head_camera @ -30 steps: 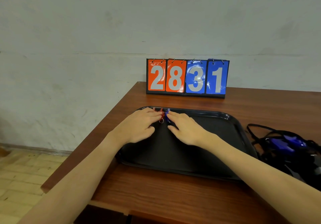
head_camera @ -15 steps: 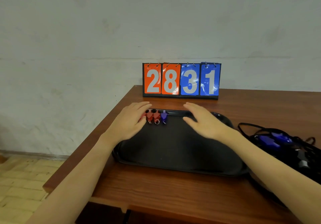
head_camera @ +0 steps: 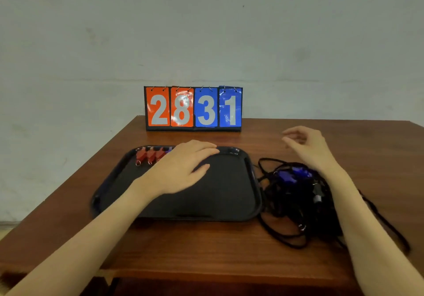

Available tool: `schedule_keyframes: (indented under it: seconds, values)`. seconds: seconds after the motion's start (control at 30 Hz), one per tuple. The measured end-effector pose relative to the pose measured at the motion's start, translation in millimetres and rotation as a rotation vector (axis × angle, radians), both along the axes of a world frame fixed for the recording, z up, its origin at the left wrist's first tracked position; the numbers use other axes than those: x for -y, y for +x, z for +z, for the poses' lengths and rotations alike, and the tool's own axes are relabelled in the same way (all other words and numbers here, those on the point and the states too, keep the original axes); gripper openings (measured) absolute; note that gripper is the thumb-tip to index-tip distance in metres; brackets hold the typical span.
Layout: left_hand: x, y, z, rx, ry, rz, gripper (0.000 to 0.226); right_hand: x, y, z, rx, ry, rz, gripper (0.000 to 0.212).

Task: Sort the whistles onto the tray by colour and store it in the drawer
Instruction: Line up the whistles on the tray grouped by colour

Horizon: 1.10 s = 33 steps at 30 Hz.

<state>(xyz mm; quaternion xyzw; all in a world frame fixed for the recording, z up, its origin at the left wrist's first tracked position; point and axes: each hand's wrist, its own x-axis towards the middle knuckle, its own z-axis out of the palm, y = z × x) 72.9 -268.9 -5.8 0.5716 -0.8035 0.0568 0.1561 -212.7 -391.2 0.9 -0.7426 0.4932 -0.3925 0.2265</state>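
While the left hand (head_camera: 181, 169) lies palm down over the back half of the black tray (head_camera: 229, 201), its fingers are stretched out and relaxed, reaching toward the far rim and gripping nothing. Three red whistles (head_camera: 150, 155) stand side by side in a row against the tray's far left edge, small metal rings showing at their near ends; just right of them a sliver of a blue whistle (head_camera: 169, 150) peeks out from behind the left hand's knuckles. The right hand (head_camera: 307, 146) hovers above the wooden table (head_camera: 206, 245), right of the tray and beyond a tangled heap of black lanyard cords (head_camera: 291, 201), its fingers loosely curled and apart, with nothing between them. Within that heap sit more blue whistles (head_camera: 292, 174); how many cannot be told through the cords. At the table's far edge, against the pale wall, stands a flip scoreboard (head_camera: 193, 108) showing 28 in orange and 31 in blue.
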Motion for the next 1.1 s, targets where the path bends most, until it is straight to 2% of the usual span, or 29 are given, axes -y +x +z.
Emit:
schedule_keyframes:
  seconds: [0.1, 0.23, 0.3, 0.5, 0.67, 0.9, 1.1]
  values:
    - [7.0, -33.2, 4.5, -0.047, 0.017, -0.067, 0.043, 0.4, -15.2, -3.4, -0.016, 0.028, 0.009, 0.003]
    - [25.2, -72.5, 6.2, -0.207, 0.062, -0.081, 0.032, 2.4, -31.5, -8.1, -0.074, 0.059, -0.03, 0.002]
    - [38.2, -90.0, 4.4, -0.231, 0.078, -0.107, 0.028, 5.6, -37.4, -12.0, -0.12, 0.085, -0.067, 0.005]
    - [77.0, -132.9, -2.2, -0.153, 0.158, -0.188, 0.026, 7.7, -47.4, -17.5, -0.161, 0.193, -0.055, 0.004]
    - [96.3, -149.2, -9.6, -0.068, 0.242, -0.179, 0.03, 10.9, -49.5, -22.3, -0.198, 0.269, -0.019, 0.018]
    - [107.8, -155.6, -15.3, 0.004, 0.295, -0.173, 0.037, 18.8, -50.6, -27.7, -0.255, 0.299, -0.065, 0.009]
    - [112.6, -158.6, -17.8, -0.006, 0.299, -0.196, 0.034, 21.9, -57.3, -25.1, -0.036, 0.225, -0.112, 0.018]
